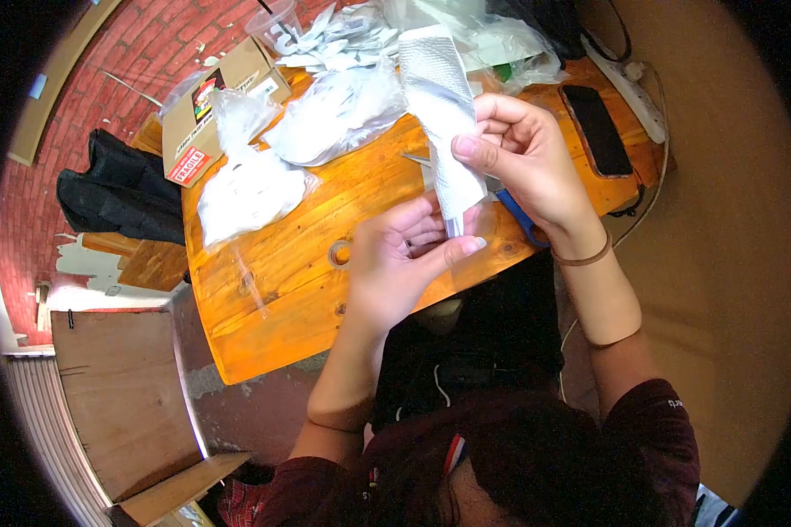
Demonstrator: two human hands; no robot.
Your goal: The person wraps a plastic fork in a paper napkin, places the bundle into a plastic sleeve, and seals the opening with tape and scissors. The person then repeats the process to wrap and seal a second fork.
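A long white textured sleeve point(437, 83), like quilted or bubble wrap, stands upright above the table's near edge. My right hand point(527, 158) pinches its right side between thumb and fingers. At the lower end, where a narrow greyish flat piece point(453, 225) sticks out, my left hand point(409, 255) closes thumb and fingers around it. Behind my right wrist lies a pair of scissors with a blue handle point(520, 215), partly hidden; a metal tip shows left of the sleeve. What is inside the sleeve is hidden.
On the wooden table point(281, 325) sit plastic bags of white pieces point(250, 198), a pile of white packets point(347, 39), a cardboard box point(206, 114), a clear cup point(277, 26), a tape ring point(339, 254) and a phone point(596, 132). Black cloth point(119, 189) hangs left.
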